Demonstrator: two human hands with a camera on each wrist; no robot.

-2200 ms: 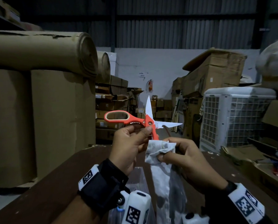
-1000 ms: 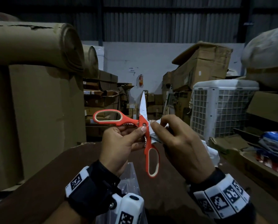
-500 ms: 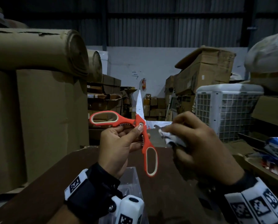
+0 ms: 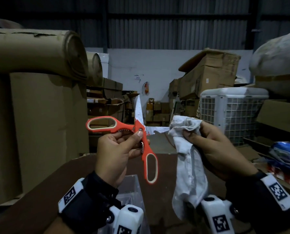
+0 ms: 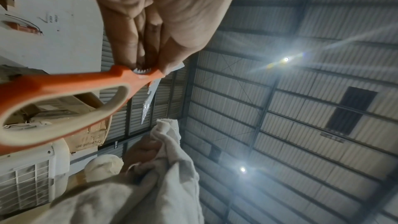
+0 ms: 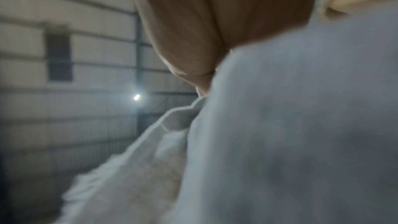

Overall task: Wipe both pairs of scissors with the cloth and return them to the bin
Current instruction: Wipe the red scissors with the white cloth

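Observation:
My left hand (image 4: 124, 146) pinches a pair of orange-handled scissors (image 4: 137, 130) near the pivot and holds them up, blades spread wide. One blade points up, the other points right. My right hand (image 4: 206, 142) grips a white cloth (image 4: 186, 157) bunched around the tip of the right-pointing blade, and the rest of the cloth hangs down. The left wrist view shows the orange handle loop (image 5: 64, 94), a blade and the cloth (image 5: 170, 159) below it. The cloth (image 6: 280, 134) fills the blurred right wrist view. A clear plastic bin (image 4: 132, 188) sits below my hands. The second pair of scissors is not visible.
A dark brown table (image 4: 56, 191) lies under my hands. Large cardboard rolls (image 4: 36, 49) and boxes stand to the left. A white grilled air cooler (image 4: 232, 108) and stacked cartons (image 4: 208, 75) stand at right, with coloured packages (image 4: 286, 154) at the far right.
My right hand has slid the cloth outward along the right-pointing blade, from the pivot to the tip. My left hand keeps the scissors held up in the same grip.

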